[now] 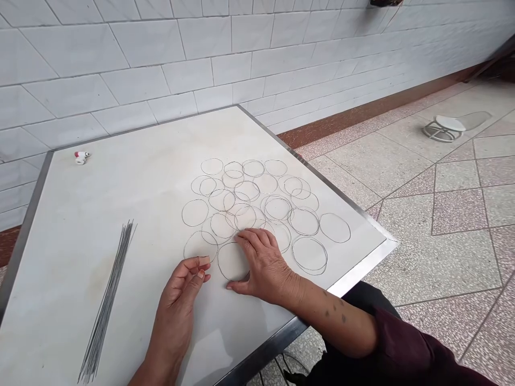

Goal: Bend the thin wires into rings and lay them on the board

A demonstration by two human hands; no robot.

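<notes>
Several thin wire rings (195,213) lie spread and overlapping on the white table (140,185). My right hand (263,262) is over the near rings, thumb and fingers apart around one ring (219,262) at the near edge of the group; its fingertips are at the ring's rim. My left hand (181,300) is just left of that ring, its fingers curled together in a pinch, with a tan wrap on one fingertip. Whatever the left fingers hold, if anything, is too small to make out. A bundle of straight grey wires (108,300) lies left of my left hand.
A small red and white object (81,157) is near the table's far left corner. The metal table edge (341,194) runs along the right. A tiled wall (140,43) rises behind, and a stool (446,126) stands on the floor at the right.
</notes>
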